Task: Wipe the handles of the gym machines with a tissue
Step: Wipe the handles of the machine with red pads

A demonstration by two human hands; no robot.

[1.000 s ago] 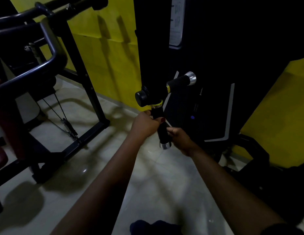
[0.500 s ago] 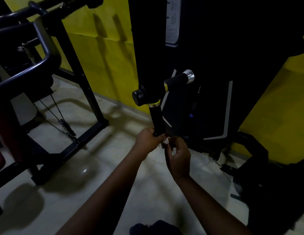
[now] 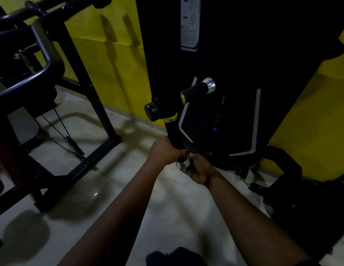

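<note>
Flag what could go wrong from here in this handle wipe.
1. Both hands crowd the bottom of the lower handle: the left hand grips just above the silver end cap, the right hand holds the cap. No tissue shows, so bare skin may be doing the wiping.
2. The upper handle could get skipped.
3. Dim light may hide leftover grime.

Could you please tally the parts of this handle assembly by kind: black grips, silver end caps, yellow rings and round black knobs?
Black grips: 2 (lower grip, upper grip)
Silver end caps: 2 (lower cap, upper cap)
Yellow rings: 2 (lower ring, upper ring)
Round black knobs: 1 (knob)
Total: 7
</note>
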